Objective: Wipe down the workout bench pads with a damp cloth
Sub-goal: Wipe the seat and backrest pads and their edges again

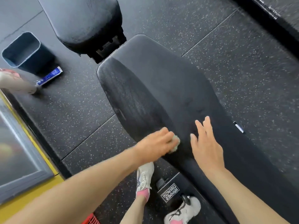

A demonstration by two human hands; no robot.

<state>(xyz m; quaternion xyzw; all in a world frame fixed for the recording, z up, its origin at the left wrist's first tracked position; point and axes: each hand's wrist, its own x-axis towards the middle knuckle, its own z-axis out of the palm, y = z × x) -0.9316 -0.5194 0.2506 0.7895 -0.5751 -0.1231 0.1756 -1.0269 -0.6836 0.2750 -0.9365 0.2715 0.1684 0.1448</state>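
The long black vinyl back pad of the workout bench [161, 88] runs diagonally across the view from upper left to lower right. A dull, streaky band covers its left half from the far end down to the small pale green cloth [175, 143]. The right half looks darker and smoother, with a few shallow creases near the middle. The left hand [155, 143] grips the bunched cloth, fingers curled over it, and presses it onto the pad near its left edge. The right hand [206, 146] is flat with straight, spread fingers just beside the cloth; whether it rests on the vinyl or hangs above it I cannot tell. To wipe well, I judge the cloth should be opened out flatter, drawn in overlapping lengthwise strokes across to the unstreaked right side, and taken over the rolled edges. Beyond the far end sits the shorter black seat pad [84, 21], which seems unwiped. On the speckled black rubber floor [242, 62] stand a dark rectangular bin [43, 62] and a blue-and-white packet [49, 76], well apart from the bench.
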